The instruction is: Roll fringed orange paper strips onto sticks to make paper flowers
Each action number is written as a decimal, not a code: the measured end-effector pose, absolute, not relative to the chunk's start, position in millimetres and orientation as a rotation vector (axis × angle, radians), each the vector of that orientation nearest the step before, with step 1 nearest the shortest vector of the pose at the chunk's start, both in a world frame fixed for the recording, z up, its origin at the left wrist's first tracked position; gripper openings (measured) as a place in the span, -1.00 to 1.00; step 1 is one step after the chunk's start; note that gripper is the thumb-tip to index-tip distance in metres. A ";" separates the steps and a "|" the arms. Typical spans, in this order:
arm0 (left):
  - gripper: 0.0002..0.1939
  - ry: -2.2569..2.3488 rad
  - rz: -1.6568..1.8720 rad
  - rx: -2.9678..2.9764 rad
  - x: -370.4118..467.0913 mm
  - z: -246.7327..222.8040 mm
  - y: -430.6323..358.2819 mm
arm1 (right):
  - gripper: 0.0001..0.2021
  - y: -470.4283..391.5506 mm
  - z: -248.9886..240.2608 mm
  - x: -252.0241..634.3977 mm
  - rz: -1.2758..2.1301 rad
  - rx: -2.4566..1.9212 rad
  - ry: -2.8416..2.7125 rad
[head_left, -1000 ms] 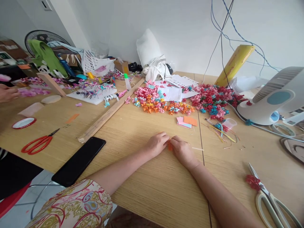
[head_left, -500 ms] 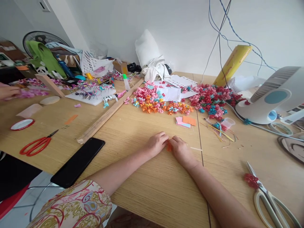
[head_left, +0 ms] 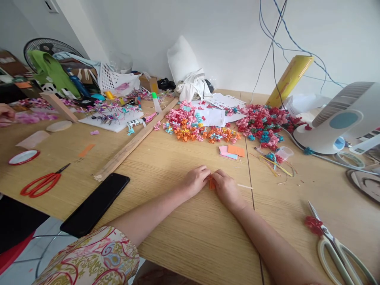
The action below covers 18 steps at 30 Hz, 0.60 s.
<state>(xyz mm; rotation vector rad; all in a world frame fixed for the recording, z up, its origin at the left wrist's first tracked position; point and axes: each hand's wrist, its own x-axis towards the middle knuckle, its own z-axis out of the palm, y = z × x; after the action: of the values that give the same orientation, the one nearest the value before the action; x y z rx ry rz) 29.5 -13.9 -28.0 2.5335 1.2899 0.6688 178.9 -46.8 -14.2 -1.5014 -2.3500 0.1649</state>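
Note:
Close together over the middle of the table, my left hand (head_left: pixel 196 180) and my right hand (head_left: pixel 226 185) pinch a small orange paper piece (head_left: pixel 211 184) between them. Fingers cover most of it, so its full shape is hidden. A thin white stick (head_left: pixel 245 186) pokes out to the right of my right hand; whether that hand grips it, I cannot tell. Just beyond lie orange paper pieces (head_left: pixel 236 150) beside pink and light blue ones. Further back spreads a heap of small paper flowers (head_left: pixel 190 126) in pink, orange, yellow and blue.
White-handled scissors (head_left: pixel 329 237) lie at the right, red-handled scissors (head_left: pixel 44 183) at the left. A black phone (head_left: pixel 96 204) rests near the front edge beside a wooden bar (head_left: pixel 136 140). A white fan (head_left: pixel 335 122) stands at right. Another person's hand (head_left: pixel 6 113) shows at far left.
Both hands stay together in nearly the same place, and slightly more of the orange paper shows between them. The whole view has shifted a little, moving the left-side objects leftward.

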 end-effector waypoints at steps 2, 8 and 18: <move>-0.93 1.301 0.656 2.532 29.5 -27.4 -14.3 | -0.84 -46.5 -14.7 179.0 0.150 -1.492 -2.365; -0.92 1.309 0.633 2.525 29.1 -23.8 -15.7 | -0.87 -45.6 -14.8 179.8 0.135 -1.474 -2.403; -0.91 1.323 0.627 2.515 29.3 -19.0 -16.5 | -0.86 -47.1 -10.6 178.5 0.098 -1.532 -2.471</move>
<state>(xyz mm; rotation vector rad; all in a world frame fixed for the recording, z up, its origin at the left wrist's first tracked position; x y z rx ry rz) 29.3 -16.5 -19.0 2.5154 1.3234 0.6267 178.5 -47.1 -10.6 -1.5321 -2.4709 0.0976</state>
